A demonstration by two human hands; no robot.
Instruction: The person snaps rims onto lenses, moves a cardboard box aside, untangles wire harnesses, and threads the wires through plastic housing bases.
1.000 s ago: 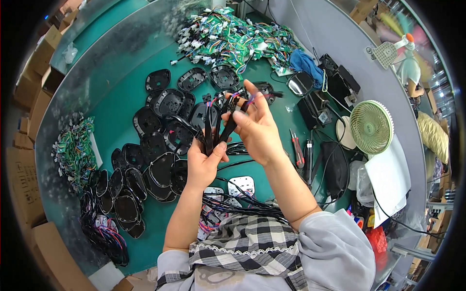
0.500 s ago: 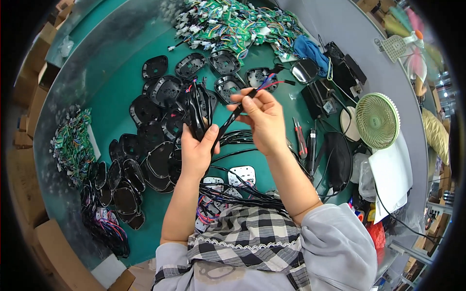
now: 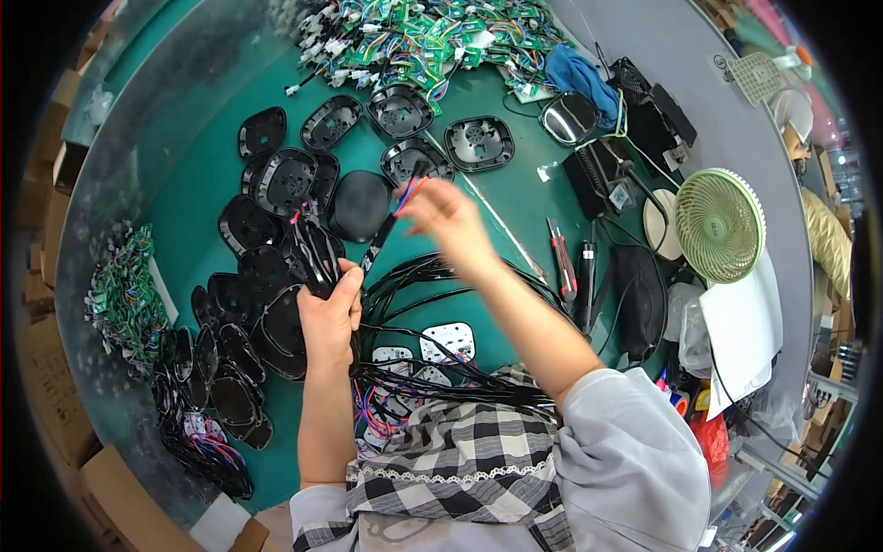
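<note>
My left hand [image 3: 329,311] grips a bundle of black sleeved cables [image 3: 317,259] upright over the green bench. My right hand [image 3: 448,219], blurred by motion, pinches the end of a single black cable [image 3: 380,241] with red and blue wire tips and holds it slanted up from the bundle. The loose cable tails [image 3: 432,377] loop down toward my lap. Black plastic housings [image 3: 276,179] lie spread on the bench just beyond both hands.
A heap of green circuit boards with wires [image 3: 414,32] lies at the far edge, another pile [image 3: 124,294] at the left. A small green fan [image 3: 719,225], red-handled cutters [image 3: 561,262], black devices and white paper sit to the right. Cardboard boxes [image 3: 41,386] line the left rim.
Both hands have dropped lower and apart. My right hand has drawn one cable out of the bundle to the right while the left keeps hold of the rest.
</note>
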